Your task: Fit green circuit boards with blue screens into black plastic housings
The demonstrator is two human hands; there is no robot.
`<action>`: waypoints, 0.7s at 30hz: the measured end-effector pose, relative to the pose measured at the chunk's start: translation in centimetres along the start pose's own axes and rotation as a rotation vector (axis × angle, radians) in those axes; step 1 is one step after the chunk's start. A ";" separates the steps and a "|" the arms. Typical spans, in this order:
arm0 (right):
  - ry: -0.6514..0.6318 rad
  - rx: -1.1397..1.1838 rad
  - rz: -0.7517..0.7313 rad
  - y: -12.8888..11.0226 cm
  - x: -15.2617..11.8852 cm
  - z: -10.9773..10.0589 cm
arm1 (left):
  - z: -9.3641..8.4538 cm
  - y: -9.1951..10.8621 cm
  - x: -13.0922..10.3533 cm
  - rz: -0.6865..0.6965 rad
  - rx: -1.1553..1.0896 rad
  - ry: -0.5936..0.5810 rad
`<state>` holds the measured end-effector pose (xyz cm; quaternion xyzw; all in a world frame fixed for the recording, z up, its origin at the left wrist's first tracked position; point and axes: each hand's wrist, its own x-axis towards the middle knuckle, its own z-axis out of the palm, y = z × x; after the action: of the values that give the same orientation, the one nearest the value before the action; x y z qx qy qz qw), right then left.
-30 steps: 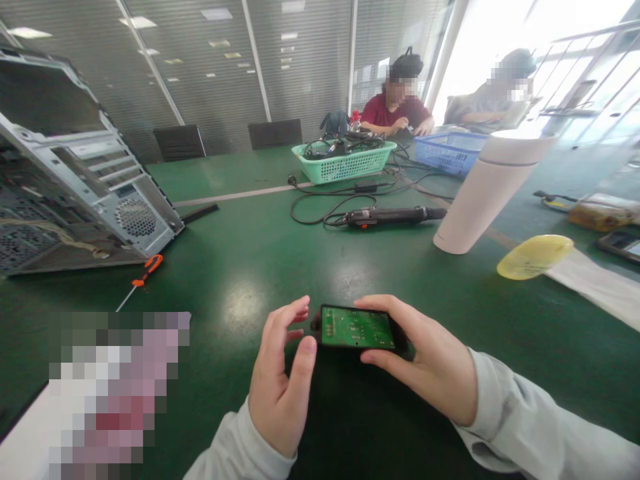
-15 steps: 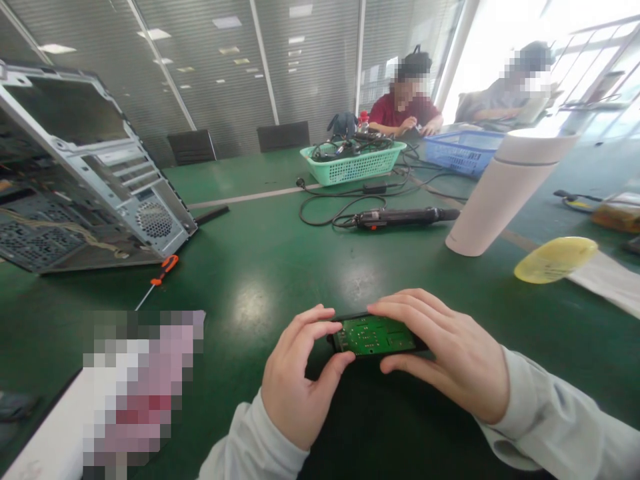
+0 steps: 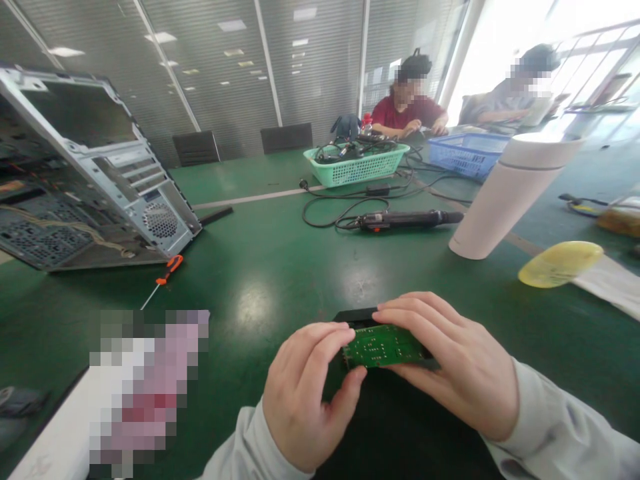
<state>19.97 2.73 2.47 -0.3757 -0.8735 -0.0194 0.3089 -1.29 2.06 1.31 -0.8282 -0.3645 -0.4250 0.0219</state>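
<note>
A green circuit board is between my two hands, near the front middle of the table. My left hand grips its left end, with fingertips on the top corner and the thumb at the lower edge. My right hand is wrapped round the right end, fingers over the upper edge and thumb beneath. Behind the board lies a black casing, partly hidden by the board and my fingers. The board looks tilted and raised from this casing.
An open computer case stands left, beside an orange screwdriver. Farther back are a black electric screwdriver, a green basket of cables and a blue basket. A pink tumbler stands right. Two people sit behind.
The board has come away from the black casing, which now shows behind it. Both my hands have shifted slightly right and down in view with the board.
</note>
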 end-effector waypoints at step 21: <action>-0.068 0.109 0.265 2.7 -0.9 1.1 | 2.3 0.3 -1.2 -1.125 -1.305 0.135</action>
<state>21.68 4.38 0.51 -0.4710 -0.8259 0.0818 0.2989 -0.03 1.92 -0.96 -0.3446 -0.4012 -0.5455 -0.6502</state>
